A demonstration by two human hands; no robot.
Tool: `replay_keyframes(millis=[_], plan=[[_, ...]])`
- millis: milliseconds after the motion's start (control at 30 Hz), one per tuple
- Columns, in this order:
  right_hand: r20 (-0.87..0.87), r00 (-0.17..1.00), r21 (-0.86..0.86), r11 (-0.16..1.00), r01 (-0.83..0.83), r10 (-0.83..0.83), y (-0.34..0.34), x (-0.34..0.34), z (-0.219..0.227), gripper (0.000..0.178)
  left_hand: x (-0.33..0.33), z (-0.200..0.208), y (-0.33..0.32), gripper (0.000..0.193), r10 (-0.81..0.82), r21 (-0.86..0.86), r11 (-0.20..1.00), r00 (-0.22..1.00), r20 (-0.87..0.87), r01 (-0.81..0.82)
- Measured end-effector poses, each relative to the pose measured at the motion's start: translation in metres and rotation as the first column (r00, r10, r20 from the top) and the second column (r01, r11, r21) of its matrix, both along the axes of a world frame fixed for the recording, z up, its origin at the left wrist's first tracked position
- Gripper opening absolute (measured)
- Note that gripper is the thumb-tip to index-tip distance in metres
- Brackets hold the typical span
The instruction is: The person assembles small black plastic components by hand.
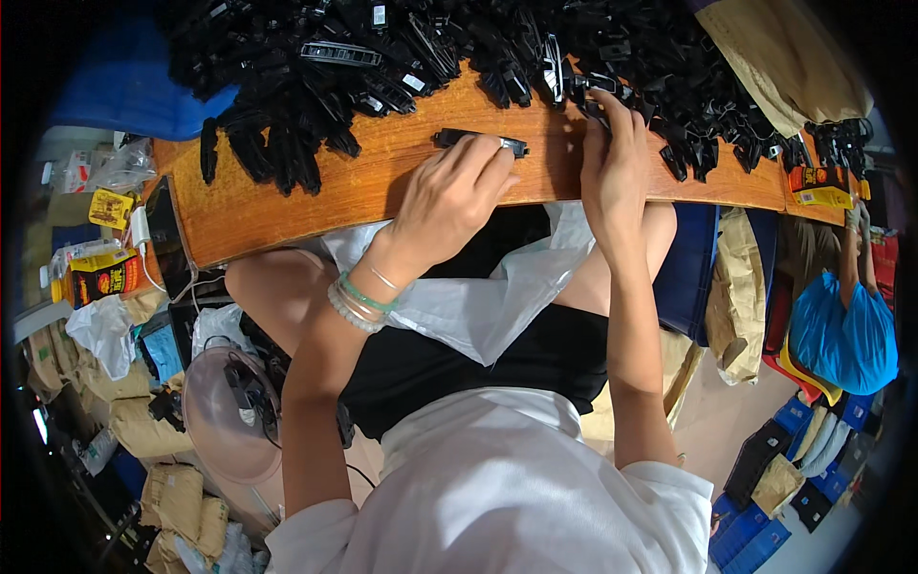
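A slim black plastic part with a shiny edge lies flat near the front of the wooden table. My left hand is closed over it from above, and its fingertips are partly hidden. Beaded bracelets and a thin bangle circle that wrist. At the edge of the heap, my right hand has its thumb and fingers bent around another black plastic part. Long black plastic pieces are heaped along the far side, some with small white labels.
The wooden table curves across in front of me. A brown paper sheet covers the heap's right end. White cloth hangs over my lap. At left stands a translucent pink bin; at right, a person wears bright blue clothing.
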State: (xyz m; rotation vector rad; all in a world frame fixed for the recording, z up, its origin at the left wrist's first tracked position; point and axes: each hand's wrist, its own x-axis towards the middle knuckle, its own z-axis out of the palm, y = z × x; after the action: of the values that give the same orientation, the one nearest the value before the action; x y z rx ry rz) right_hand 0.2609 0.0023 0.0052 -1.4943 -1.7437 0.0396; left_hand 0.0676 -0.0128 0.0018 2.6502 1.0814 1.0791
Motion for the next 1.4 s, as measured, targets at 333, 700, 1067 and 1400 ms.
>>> replay_keyframes(millis=[333,700,1067,1400], plan=[[-0.362,0.891,-0.301,0.871,-0.389,0.273,-0.013,-0.01,0.011,0.026,-0.025,0.004,0.017,0.021,0.205,-0.262,0.953,0.961,0.187,-0.152],[-0.482,0.824,-0.268,0.845,-0.463,0.299,-0.002,-0.003,0.002,0.022,-0.031,0.004,0.026,0.02,0.104,-0.312,0.95,0.971,0.217,-0.033],[-0.267,0.908,-0.179,0.91,-0.375,0.322,-0.012,-0.022,0.004,0.023,-0.031,0.006,0.03,0.024,-0.015,-0.321,0.944,0.981,0.194,0.078],[-0.173,0.978,-0.223,0.963,-0.153,0.115,-0.008,0.0,0.014,0.019,0.0,0.008,0.061,0.033,0.069,0.054,0.997,0.981,-0.179,-0.061]])
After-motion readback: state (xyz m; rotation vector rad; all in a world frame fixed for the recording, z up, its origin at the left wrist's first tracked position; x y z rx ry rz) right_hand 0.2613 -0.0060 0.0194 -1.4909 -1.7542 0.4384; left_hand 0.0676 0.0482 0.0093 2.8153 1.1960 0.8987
